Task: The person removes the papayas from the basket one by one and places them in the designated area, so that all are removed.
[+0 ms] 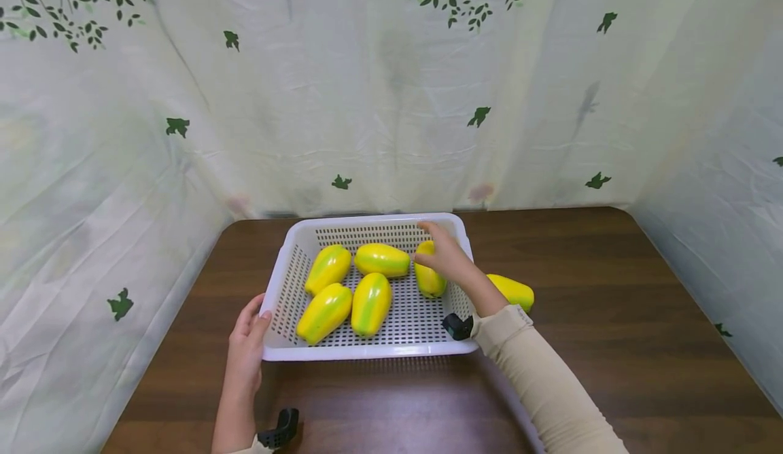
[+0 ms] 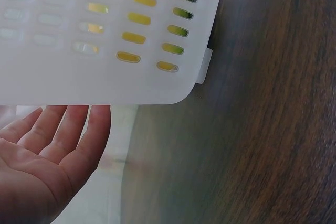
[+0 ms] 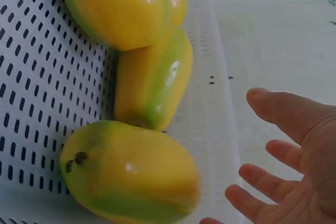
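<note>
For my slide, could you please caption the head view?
Left hand holding a basket of five fruits, right hand open over it, a sixth fruit on the table.

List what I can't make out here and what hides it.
Head: left end of the papaya on the table, behind the right forearm.
Head: part of the rightmost papaya in the basket, behind the right hand.
Left wrist: most fingertips of the left hand, behind the basket.
Right wrist: far end of the top papaya, cut off by the upper edge.

brown wood-grain table [image 1: 612,359] | on it: white basket [image 1: 370,353] | yellow fruit [image 1: 514,292], right of basket
</note>
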`<control>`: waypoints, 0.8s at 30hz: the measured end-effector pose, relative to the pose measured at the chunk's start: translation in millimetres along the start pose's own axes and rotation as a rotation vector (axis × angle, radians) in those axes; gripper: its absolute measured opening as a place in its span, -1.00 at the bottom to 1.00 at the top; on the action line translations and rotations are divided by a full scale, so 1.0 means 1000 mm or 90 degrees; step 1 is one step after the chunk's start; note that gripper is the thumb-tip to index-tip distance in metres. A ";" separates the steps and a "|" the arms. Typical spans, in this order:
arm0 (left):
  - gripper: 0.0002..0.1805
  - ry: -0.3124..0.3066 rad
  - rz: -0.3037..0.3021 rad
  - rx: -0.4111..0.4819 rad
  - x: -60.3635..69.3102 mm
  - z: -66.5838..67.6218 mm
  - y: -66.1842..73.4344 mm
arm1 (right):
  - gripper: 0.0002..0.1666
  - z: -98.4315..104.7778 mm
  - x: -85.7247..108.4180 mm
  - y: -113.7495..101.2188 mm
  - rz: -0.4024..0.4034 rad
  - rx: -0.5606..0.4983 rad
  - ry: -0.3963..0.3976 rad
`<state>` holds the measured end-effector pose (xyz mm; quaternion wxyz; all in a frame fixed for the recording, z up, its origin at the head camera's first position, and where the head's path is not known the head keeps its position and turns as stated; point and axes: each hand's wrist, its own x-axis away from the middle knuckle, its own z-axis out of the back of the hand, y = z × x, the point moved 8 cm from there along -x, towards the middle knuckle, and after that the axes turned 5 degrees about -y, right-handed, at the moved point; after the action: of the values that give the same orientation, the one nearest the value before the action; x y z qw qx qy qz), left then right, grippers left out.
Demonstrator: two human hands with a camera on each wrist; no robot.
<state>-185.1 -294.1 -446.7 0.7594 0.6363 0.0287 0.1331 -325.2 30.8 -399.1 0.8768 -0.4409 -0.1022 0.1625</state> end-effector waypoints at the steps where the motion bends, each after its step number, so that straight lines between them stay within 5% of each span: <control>1: -0.46 0.001 0.002 0.000 0.000 0.000 0.000 | -0.25 -0.002 -0.001 0.002 -0.009 0.003 -0.001; 16: -0.45 -0.001 0.007 0.001 -0.001 -0.001 -0.002 | -0.11 -0.017 -0.005 0.019 -0.091 0.073 -0.035; 24: -0.45 0.007 0.003 -0.002 -0.001 -0.001 -0.001 | -0.15 -0.024 -0.006 0.020 -0.089 0.133 -0.074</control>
<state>-186.1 -293.9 -447.7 0.7599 0.6343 0.0312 0.1387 -326.8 21.6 -429.6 0.9197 -0.3291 -0.1658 0.1357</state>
